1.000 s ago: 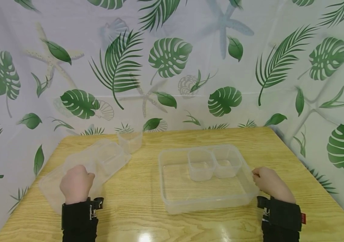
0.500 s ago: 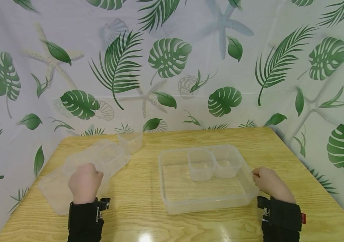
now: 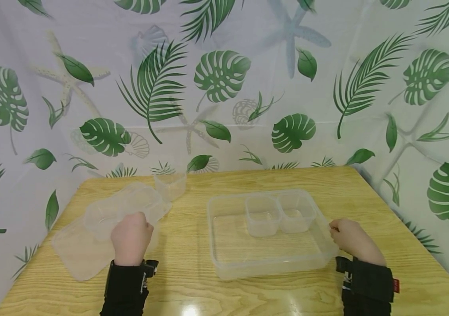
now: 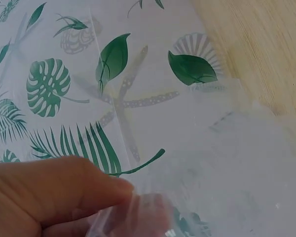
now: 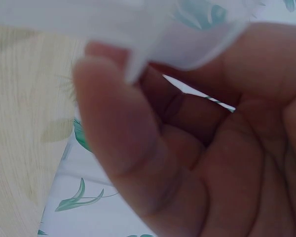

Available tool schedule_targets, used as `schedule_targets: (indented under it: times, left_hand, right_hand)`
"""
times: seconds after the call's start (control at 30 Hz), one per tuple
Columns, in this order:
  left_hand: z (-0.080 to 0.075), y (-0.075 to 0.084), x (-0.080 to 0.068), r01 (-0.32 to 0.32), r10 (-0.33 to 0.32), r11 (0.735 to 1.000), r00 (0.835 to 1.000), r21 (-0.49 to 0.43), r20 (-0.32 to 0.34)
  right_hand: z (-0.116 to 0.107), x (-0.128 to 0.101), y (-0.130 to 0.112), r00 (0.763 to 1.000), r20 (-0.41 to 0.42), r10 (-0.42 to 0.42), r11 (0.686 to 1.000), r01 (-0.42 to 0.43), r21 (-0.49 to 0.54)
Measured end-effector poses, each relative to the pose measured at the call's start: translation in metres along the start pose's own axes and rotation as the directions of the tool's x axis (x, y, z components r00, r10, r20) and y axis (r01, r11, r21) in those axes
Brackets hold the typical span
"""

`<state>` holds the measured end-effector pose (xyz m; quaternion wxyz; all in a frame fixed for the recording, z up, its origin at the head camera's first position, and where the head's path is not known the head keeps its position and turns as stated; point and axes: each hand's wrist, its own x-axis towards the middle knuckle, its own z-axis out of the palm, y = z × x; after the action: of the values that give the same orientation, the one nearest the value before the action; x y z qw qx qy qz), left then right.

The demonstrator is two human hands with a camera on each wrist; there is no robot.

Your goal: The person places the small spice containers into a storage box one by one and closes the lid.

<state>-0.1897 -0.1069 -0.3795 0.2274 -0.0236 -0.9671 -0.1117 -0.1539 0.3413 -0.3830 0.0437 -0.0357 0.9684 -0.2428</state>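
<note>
My left hand [image 3: 132,238] is raised over the left part of the table. In the left wrist view, its thumb and fingers pinch the edge of a clear plastic container [image 4: 150,210], mostly hidden by the hand in the head view. My right hand [image 3: 354,240] holds the right rim of a large clear rectangular plastic box [image 3: 272,267]. The right wrist view shows its curled fingers [image 5: 116,118] at that rim. Inside the box, two small clear cups [image 3: 263,226] stand side by side against the back wall.
On the left lie a flat clear lid [image 3: 82,256] and several small clear containers [image 3: 100,219], partly overlapping. One clear cup [image 3: 170,186] stands near the back edge of the wooden table [image 3: 185,281]. A leaf-printed cloth [image 3: 224,145] hangs behind.
My left hand has moved right, away from the lid and small containers, toward the large box. The right hand and the large box have stayed where they were.
</note>
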Motion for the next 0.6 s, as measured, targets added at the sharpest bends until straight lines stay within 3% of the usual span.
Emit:
schedule_targets:
  times: [0.2,0.23,0.37,0.43,0.47,0.6]
  left_hand:
    - [0.002,0.011,-0.002,-0.072,0.075,0.997,0.989,0.025,-0.128]
    - [0.02,0.003,0.0,-0.091,0.094,0.996,0.982,0.024,-0.165]
    - [0.022,0.009,-0.003,-0.138,0.143,0.99,0.963,0.036,-0.228]
    - [0.022,0.012,-0.004,-0.164,0.17,0.985,0.952,0.045,-0.252]
    - [0.004,0.023,-0.007,-0.171,0.178,0.984,0.952,0.051,-0.251]
    - [0.003,0.032,-0.009,-0.217,0.228,0.974,0.922,0.072,-0.313]
  right_hand:
    - [0.0,-0.001,0.0,1.0,0.002,0.0,1.0,0.0,0.013]
    - [0.0,-0.001,-0.001,1.0,0.004,0.0,1.0,0.0,0.018]
    - [0.0,-0.001,0.0,1.0,0.007,0.001,1.0,-0.001,0.023]
    - [0.0,-0.001,0.0,1.0,0.007,0.003,1.0,-0.003,0.024]
    - [0.0,-0.001,0.0,1.0,0.006,0.004,1.0,-0.004,0.021]
    - [0.0,-0.001,0.0,1.0,-0.001,0.001,1.0,-0.001,0.008]
